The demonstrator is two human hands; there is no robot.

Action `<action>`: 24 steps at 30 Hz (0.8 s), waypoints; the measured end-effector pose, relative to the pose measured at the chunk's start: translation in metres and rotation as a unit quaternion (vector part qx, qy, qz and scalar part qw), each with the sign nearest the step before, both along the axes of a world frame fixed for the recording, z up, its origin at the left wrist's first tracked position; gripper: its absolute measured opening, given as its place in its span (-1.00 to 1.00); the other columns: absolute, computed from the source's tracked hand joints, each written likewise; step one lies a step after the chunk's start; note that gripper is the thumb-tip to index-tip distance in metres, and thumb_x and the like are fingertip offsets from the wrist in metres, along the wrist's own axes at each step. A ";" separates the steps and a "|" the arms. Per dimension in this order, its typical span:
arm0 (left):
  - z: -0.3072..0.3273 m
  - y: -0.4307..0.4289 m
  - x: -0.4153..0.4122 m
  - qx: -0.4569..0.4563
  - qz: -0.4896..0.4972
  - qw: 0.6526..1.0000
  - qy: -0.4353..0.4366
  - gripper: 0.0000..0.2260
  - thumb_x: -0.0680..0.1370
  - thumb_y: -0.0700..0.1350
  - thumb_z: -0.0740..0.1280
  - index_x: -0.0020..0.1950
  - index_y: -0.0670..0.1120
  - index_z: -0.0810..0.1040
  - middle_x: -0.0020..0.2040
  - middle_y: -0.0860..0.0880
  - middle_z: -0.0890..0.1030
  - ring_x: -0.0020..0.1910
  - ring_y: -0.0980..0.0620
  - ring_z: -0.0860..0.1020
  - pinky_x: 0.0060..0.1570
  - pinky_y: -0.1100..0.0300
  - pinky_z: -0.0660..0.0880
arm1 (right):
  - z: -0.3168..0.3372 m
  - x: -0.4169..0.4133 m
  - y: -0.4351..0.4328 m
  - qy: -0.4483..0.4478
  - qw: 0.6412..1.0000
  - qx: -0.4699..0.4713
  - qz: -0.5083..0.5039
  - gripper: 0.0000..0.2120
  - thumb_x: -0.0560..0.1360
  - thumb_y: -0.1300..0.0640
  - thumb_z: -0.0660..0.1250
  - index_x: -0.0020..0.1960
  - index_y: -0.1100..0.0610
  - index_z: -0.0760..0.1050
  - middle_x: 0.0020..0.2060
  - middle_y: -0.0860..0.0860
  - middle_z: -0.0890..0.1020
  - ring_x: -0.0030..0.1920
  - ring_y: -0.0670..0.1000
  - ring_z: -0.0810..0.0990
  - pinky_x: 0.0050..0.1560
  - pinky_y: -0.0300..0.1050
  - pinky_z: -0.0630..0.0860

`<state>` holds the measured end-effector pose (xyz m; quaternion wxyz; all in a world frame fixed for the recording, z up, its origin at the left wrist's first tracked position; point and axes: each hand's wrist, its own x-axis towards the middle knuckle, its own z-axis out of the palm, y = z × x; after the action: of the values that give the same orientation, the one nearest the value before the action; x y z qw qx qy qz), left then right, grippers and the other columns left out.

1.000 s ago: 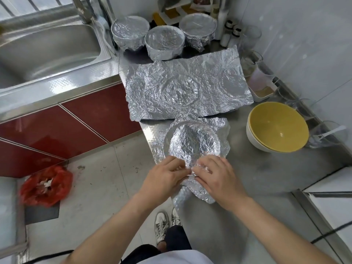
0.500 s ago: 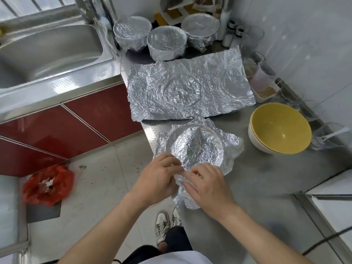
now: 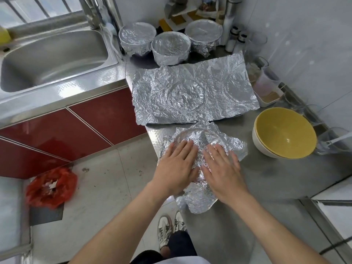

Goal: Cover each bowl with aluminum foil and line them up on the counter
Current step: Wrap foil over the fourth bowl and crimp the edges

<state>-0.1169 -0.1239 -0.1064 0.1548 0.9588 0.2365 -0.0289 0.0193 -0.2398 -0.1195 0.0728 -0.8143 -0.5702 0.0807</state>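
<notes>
At worktop near edge: crumpled foil, both hands pressing on it. Left hand and right hand palm-down, grip apart, fingers straight. Big sheet just beyond; three covered bowls at back, yellow bowl right.

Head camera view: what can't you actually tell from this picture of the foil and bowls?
- Crumpled foil under the left hand and right hand, head view: foil and flat hands hide whatever it wraps.
- Three covered bowls at the back: foil hides their contents.
- White bowl under the yellow bowl: its inside is hidden by the yellow one.
- Packets at the top edge: cut off by the frame, labels too small.
</notes>
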 end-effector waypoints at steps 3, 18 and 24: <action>0.006 -0.002 -0.010 -0.074 -0.022 0.985 -0.154 -0.67 0.60 0.03 0.16 0.18 -0.08 0.62 0.19 -0.03 0.61 0.18 -0.03 0.54 0.16 0.02 0.53 | 0.005 -0.001 -0.006 -0.020 0.989 0.146 0.031 -0.73 0.56 -0.02 0.19 0.11 0.03 0.60 0.12 -0.02 0.60 0.20 0.05 0.54 0.23 0.13 0.23; -0.009 -0.002 -0.037 -0.003 -0.122 0.976 -0.179 -0.74 0.58 0.05 0.27 -0.03 -0.06 0.69 -0.12 0.04 0.63 -0.13 0.00 0.54 -0.17 0.11 0.53 | 0.000 0.005 -0.020 -0.027 0.950 0.177 0.257 -0.83 0.55 0.03 0.31 -0.13 0.11 0.58 -0.19 -0.02 0.54 -0.18 0.02 0.48 -0.07 -0.08 0.37; -0.016 -0.001 -0.039 0.014 -0.111 0.973 -0.203 -0.89 0.57 -0.09 0.39 -0.02 -0.10 0.69 -0.11 0.02 0.63 -0.11 -0.01 0.53 -0.15 0.12 0.54 | -0.005 -0.007 -0.012 -0.076 0.948 0.198 0.237 -0.89 0.48 0.27 0.36 -0.22 0.16 0.53 -0.27 0.04 0.52 -0.27 0.08 0.45 -0.16 -0.07 0.37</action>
<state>-0.1559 -0.1246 -0.1221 0.1817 0.9669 0.0929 0.1530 0.0122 -0.2519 -0.1249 0.1674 -0.6289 -0.7549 -0.0812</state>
